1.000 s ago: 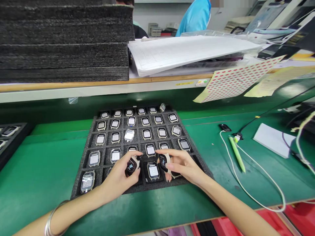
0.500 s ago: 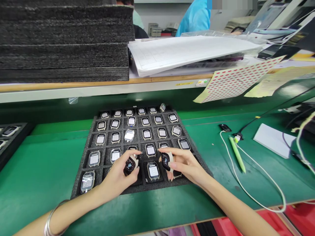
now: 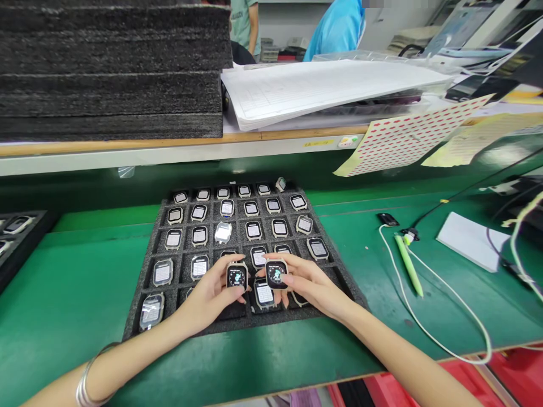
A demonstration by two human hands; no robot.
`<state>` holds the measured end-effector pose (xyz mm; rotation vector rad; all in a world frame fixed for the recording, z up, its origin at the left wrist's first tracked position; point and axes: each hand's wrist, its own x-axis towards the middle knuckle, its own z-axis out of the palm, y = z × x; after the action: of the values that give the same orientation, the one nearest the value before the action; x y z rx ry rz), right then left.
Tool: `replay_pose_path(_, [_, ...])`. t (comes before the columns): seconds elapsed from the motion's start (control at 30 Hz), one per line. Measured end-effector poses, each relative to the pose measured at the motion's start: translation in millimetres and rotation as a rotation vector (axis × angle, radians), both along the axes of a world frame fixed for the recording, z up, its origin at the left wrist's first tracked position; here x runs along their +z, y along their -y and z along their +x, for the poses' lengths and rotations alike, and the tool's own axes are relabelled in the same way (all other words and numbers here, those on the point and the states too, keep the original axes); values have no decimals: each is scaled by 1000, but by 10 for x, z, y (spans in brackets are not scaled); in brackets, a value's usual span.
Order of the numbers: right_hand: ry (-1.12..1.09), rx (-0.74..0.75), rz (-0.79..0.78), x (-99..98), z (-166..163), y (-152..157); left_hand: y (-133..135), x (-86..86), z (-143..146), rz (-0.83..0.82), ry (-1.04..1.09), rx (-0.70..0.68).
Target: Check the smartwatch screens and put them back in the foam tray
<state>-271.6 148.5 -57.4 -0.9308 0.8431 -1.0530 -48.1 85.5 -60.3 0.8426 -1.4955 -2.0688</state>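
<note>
Nearest: bracelet point(image 3: 86, 385) on left wrist, could scrape the green surface point(image 3: 263, 353) if that forearm dips. Bare strip of surface runs from its front edge to the tray; usable elbow room, but anything dropped there might slide off. Left hand point(image 3: 214, 287) has fingers closed round a lit watch point(image 3: 236, 275), thumb along its bottom. Right hand point(image 3: 311, 282) has fingers closed round a second watch point(image 3: 275, 271), thumb over the screen's edge. Both sit over the near rows of the foam tray point(image 3: 271, 320), small gap between. Likely faults: cases knocking if hands swing inward, thumb triggering the screen, edge grip slipping and dropping one on the slotted watch point(image 3: 263, 294) below. Slot walls are close; a tilted case could catch. Right side: bare surface as far as white cable point(image 3: 490, 350) and green pen point(image 3: 408, 265); loop could snag the right forearm. Left: bare surface to another tray point(image 3: 40, 234). Far: shelf point(image 3: 178, 146) probably limits reach past the back row; carries foam stack point(image 3: 114, 73), papers point(image 3: 331, 87).
</note>
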Motion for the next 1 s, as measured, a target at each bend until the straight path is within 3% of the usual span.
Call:
replay_pose_path(0.23, [-4, 42, -12, -13, -10, -12, 17, 24, -28, 172, -74, 23])
replay_pose_path(0.63, [-8, 15, -20, -51, -15, -32, 1, -22, -13, 182, -69, 30])
replay_pose_path(1.0, [-150, 27, -30, 11, -2, -63, 9, -9, -17, 152, -83, 11])
